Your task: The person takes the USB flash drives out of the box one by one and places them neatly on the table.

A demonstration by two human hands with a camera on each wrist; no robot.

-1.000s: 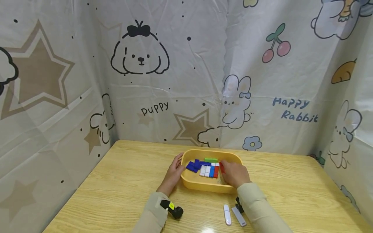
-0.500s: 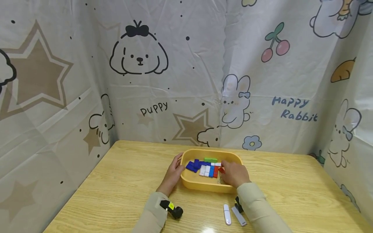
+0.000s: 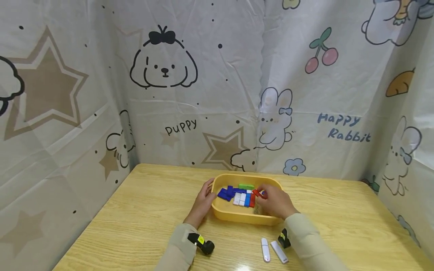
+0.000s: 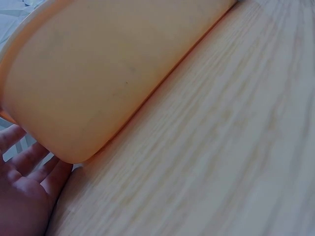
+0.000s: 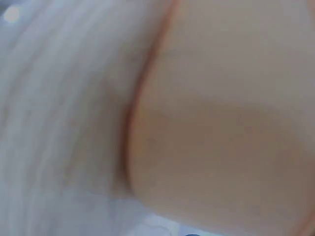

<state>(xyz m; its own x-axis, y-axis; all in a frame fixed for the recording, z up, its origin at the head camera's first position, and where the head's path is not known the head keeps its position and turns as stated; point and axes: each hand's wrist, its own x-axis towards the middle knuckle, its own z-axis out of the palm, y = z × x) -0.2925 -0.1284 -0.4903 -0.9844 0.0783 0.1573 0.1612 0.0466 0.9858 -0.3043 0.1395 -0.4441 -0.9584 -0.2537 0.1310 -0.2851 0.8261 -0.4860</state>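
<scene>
My left hand (image 3: pixel 204 198) holds the left end of a yellow plastic tray (image 3: pixel 237 217), its thumb at the rim. In the left wrist view, the fingers (image 4: pixel 34 160) lie against the tray's outer wall (image 4: pixel 98 78). Over the tray's right half, my right hand (image 3: pixel 276 201) pinches a small red block (image 3: pixel 256 192); a bit of blue shows by its fingertips. Inside the tray lie dark blue blocks (image 3: pixel 228 192), white blocks (image 3: pixel 239 199), a lighter blue block (image 3: pixel 247 200), another red block (image 3: pixel 252 200) and a green block (image 3: pixel 246 186). The right wrist view is blurred and shows the tray wall (image 5: pixel 221 98).
Two slim pale sticks, one white (image 3: pixel 265 250) and one greyish (image 3: pixel 279 251), lie on the wooden table (image 3: pixel 149 210) in front of the tray. A printed curtain (image 3: pixel 190 105) encloses the table's back and sides.
My right hand has shifted slightly right and turned at the wrist. The red block at its fingertips has moved up a little and shows more. My left hand keeps its place on the tray.
</scene>
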